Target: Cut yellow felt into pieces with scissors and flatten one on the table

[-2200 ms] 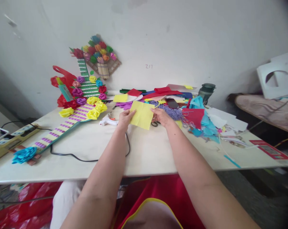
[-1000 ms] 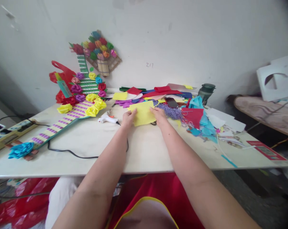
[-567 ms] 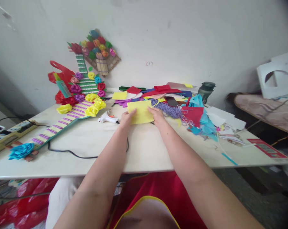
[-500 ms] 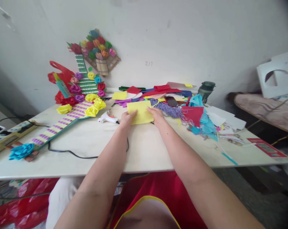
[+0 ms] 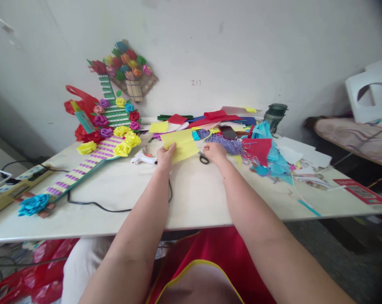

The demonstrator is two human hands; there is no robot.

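My left hand (image 5: pixel 165 156) pinches the lower left side of a square sheet of yellow paper (image 5: pixel 182 145), its thumb lying on top. The sheet is held tilted above the table. Just past its right edge, my right hand (image 5: pixel 214 152) is closed, with the fingers curled together. Whether anything is between those fingertips I cannot make out. Black-handled scissors (image 5: pixel 204 159) lie on the table between the paper and my right hand, their blades partly hidden. A white glue gun (image 5: pixel 143 157) rests to the left of my left hand.
Purple yarn (image 5: pixel 227 145), a phone (image 5: pixel 229 132) and coloured sheets (image 5: pixel 216 120) pile up at the back. A green bottle (image 5: pixel 275 117) stands behind blue scraps (image 5: pixel 278 164). Left are a flower-decorated guitar shape (image 5: pixel 92 156), a power strip (image 5: pixel 23 181) and a black cord (image 5: pixel 99 207).
My right hand has let go of the yellow paper and moved slightly right, its fingers curling. The paper has shifted left and tilted in my left hand. The scissors' handle now shows.
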